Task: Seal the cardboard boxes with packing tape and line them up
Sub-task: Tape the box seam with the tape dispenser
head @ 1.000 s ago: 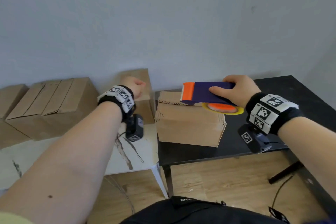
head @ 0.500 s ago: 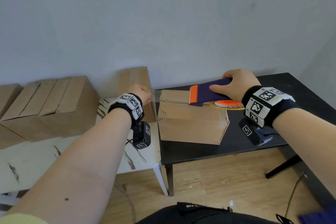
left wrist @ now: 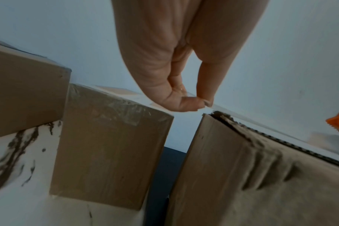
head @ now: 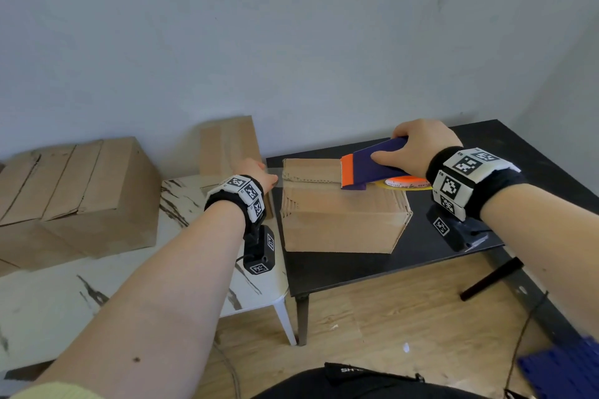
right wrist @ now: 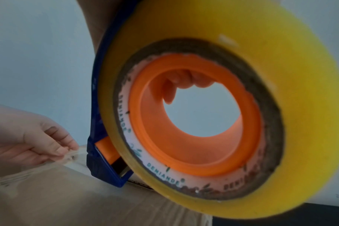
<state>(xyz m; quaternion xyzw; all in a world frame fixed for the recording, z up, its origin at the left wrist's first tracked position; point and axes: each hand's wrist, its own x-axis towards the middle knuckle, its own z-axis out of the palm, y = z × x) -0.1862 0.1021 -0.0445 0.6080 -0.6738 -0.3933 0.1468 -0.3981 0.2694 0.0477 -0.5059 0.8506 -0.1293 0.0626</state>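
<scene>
A cardboard box sits on the black table, its top flaps closed. My right hand grips a blue and orange tape dispenser with a yellow roll, held over the box's top at its right half. A clear strip of tape runs from the dispenser leftward along the top seam. My left hand pinches the tape's free end between thumb and finger just past the box's left edge.
A taped box stands on end on the white marble table by the wall, close to my left hand. A larger box lies further left. Wooden floor and a cable lie below.
The dispenser has moved right along the box top, drawing out tape. My left hand has come down and right to the box's left edge, holding the tape end.
</scene>
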